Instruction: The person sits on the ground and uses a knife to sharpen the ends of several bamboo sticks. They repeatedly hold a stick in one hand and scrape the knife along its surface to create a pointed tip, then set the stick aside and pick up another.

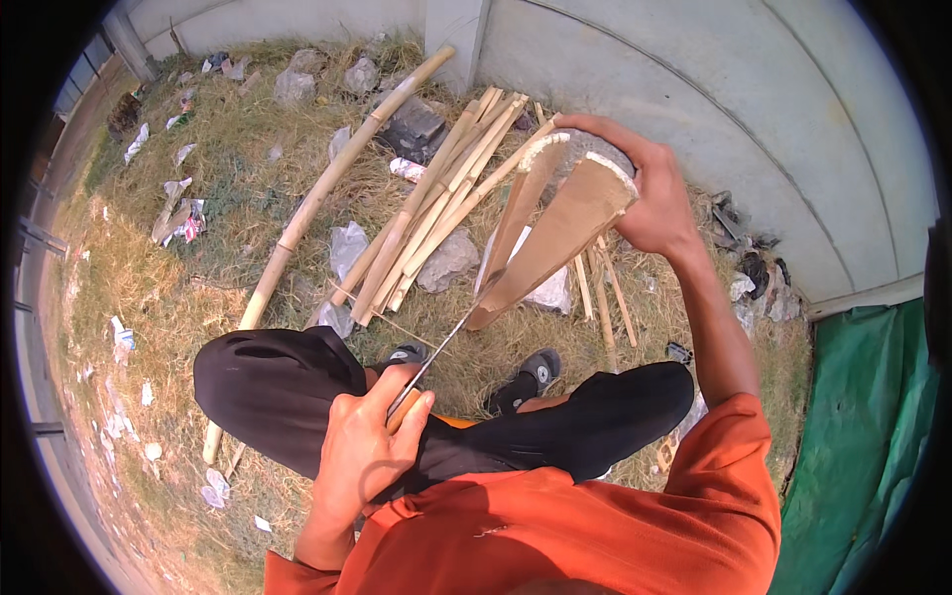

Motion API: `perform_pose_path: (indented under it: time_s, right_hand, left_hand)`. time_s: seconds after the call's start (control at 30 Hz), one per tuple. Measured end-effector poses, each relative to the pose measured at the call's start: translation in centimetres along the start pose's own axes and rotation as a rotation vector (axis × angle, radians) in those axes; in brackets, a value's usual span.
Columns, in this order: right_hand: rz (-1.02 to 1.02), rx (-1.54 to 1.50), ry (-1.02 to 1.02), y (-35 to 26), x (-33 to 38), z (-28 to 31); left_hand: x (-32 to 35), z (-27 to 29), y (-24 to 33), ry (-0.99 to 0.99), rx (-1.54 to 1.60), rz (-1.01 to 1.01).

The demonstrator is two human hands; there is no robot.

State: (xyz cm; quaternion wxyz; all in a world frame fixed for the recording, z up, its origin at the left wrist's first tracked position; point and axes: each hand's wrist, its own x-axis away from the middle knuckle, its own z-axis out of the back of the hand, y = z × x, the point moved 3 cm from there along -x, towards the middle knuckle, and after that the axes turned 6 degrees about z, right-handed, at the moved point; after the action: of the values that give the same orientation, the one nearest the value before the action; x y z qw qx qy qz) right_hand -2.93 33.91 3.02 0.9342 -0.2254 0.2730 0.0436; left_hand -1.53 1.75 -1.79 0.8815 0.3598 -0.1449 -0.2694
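My left hand [362, 441] is closed around the wooden handle of a knife [426, 365]. Its thin blade slants up and to the right, its far end overlapping the lower edge of a brown, cardboard-like piece [555, 233]. Whether the blade touches that piece, I cannot tell. The piece widens toward the top, with a pale ragged edge and a grey rounded end, and looks parted into two flaps. My right hand [659, 193] grips its wide end from the right, some fingers hidden behind. Just left of it lie several split bamboo strips [426, 218] on the grass.
A long bamboo pole [322, 188] lies left of the strips. Rocks [448, 260] and litter [178, 213] dot the dry grass. A grey wall [645, 59] runs along the far side, and a green sheet [858, 397] hangs at the right. My knees are bent below my hands.
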Motion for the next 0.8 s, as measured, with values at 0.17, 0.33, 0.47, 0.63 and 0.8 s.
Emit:
perform_pose_path:
  time_s: [0.17, 0.33, 0.47, 0.63, 0.8]
  right_hand:
    - [0.030, -0.443, 0.447, -2.8, -1.9, 4.3]
    - [-0.292, -0.018, -0.187, -1.0, 2.9, -3.1]
    - [0.006, -0.003, 0.157, 0.2, 1.0, 0.0]
    - [-0.004, -0.435, 0.507, -2.5, -0.8, 3.3]
    - [-0.027, -0.013, -0.219, 0.2, 4.4, -4.4]
  left_hand:
    - [0.4, -0.6, -0.5, -0.050, 0.160, 0.193]
    - [0.7, -0.6, -0.6, -0.099, 0.074, 0.201]
    - [0.6, -1.0, -1.9, -0.125, 0.150, 0.278]
    - [1.0, -2.0, -1.4, -0.102, 0.129, 0.219]
    - [1.4, -1.5, -1.2, -0.101, 0.128, 0.132]
